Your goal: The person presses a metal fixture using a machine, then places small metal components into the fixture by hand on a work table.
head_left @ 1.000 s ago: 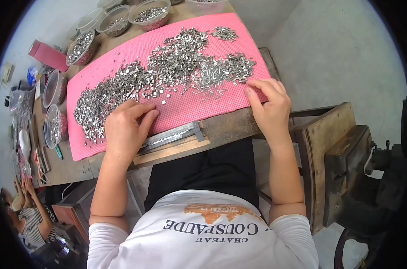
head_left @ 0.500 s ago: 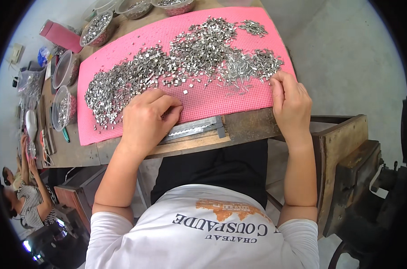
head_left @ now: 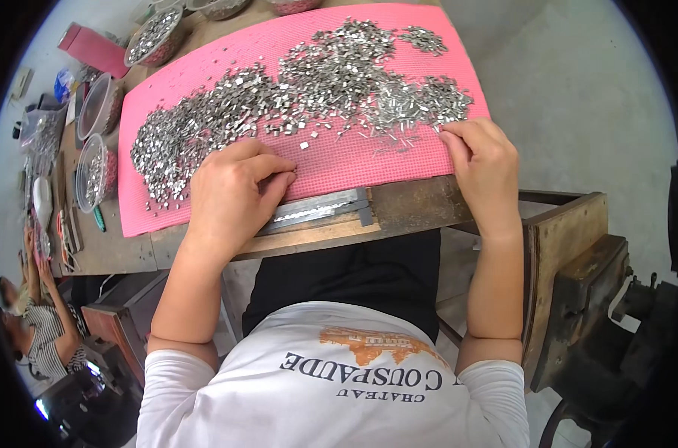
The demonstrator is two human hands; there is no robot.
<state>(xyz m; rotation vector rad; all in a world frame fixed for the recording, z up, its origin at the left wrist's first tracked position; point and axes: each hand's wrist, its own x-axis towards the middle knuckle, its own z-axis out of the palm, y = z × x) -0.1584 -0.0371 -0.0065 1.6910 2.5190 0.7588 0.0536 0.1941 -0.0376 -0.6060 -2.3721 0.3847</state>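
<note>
A pink textured mat (head_left: pixel 339 166) carries a long heap of small silvery metal pieces (head_left: pixel 249 101), some square and some thin like pins. My left hand (head_left: pixel 233 193) rests over the mat's near edge, thumb and forefinger pinched together; whatever lies between them is too small or hidden. Just beside it, along the table's front edge, lies a flat metal holder (head_left: pixel 316 209) with a row of tiny bright bits. My right hand (head_left: pixel 484 170) is at the mat's right edge, its fingertips closed in a pinch beside the pin-like pieces (head_left: pixel 399 108). I cannot make out what they grip.
Clear plastic tubs (head_left: pixel 96 173) of metal pieces line the table's left and far sides, near a pink bottle (head_left: pixel 92 49). A wooden stand with a dark machine (head_left: pixel 585 299) is at my right. At far left sits another person in a striped top (head_left: pixel 51 336).
The whole view has shifted slightly, so the mat appears a little higher and further left. My right fingertips sit a bit nearer me relative to the heap. My left hand looks nearly unchanged.
</note>
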